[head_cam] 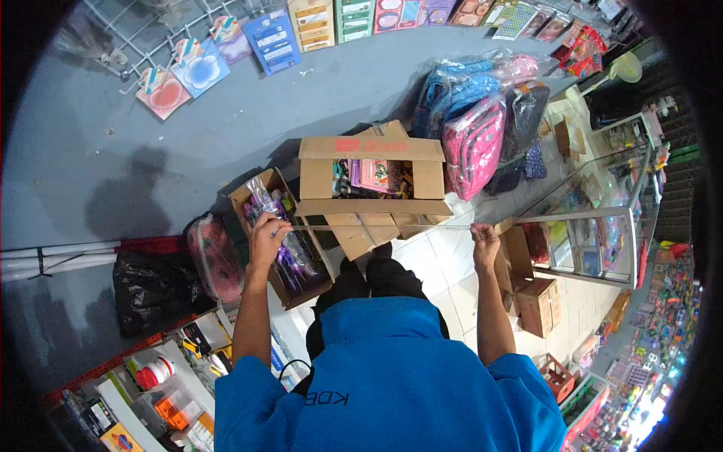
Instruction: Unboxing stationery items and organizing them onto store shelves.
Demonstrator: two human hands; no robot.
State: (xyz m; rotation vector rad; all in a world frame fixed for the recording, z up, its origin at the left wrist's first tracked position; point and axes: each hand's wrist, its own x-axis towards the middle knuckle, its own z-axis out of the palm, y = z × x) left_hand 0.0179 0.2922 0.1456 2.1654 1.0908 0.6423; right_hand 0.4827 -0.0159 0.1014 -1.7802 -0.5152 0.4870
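A thin, clear strip [384,227], apparently adhesive tape or plastic film, is stretched level between my two hands. My left hand [266,240] pinches one end, above a narrow open carton with purple wrapped items. The other end is pinched by my right hand [484,242], over the pale tiled floor. Just beyond the strip stands an open cardboard carton [316,179] with its long flaps spread. Pink and purple printed packs [370,174] lie in it among darker pieces that are hard to make out. This carton rests on other cardboard boxes [353,229].
Plastic-wrapped backpacks [474,147] stand right of the carton. A narrow carton [316,254] is at left, beside a black plastic bag [152,288]. A glass display case [587,243] stands at right. Stationery packs [274,42] hang along the grey wall. Shelved goods [158,373] lie lower left.
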